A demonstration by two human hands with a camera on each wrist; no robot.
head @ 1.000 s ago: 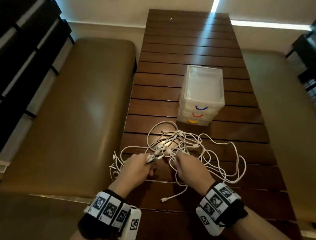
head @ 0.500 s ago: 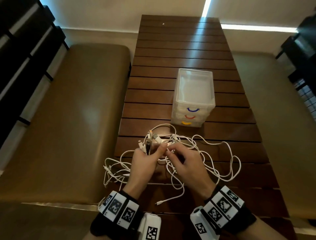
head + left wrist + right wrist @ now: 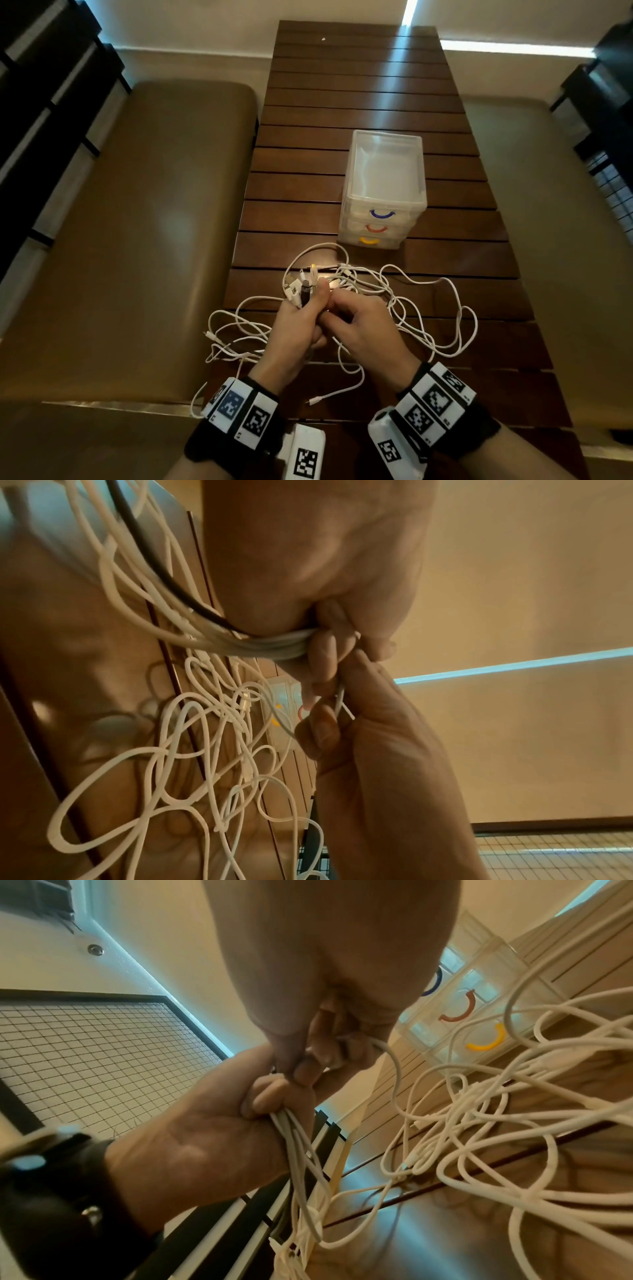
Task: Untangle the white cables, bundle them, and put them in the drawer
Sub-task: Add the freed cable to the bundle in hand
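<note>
On the slatted wooden table (image 3: 342,113), the left hand (image 3: 294,329) grips gathered cables (image 3: 428,329); the right hand (image 3: 366,329) pinches one; benches (image 3: 137,240) at 3 and 9 o'clock.

Loose cables (image 3: 428,308) sprawl between hands and drawer unit (image 3: 383,192).

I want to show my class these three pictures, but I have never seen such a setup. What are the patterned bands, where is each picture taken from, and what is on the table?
No machine here: a person works with bare hands. The black-and-white patterned wristbands carry a camera on each wrist; a third camera sits on the head. The large view looks down from the head; the other two look along each hand. On the dark slatted wooden table lie tangled white cables and a clear plastic drawer unit with blue, red and yellow handles. The left hand grips a bunch of cable ends; the right hand pinches one cable.
</note>
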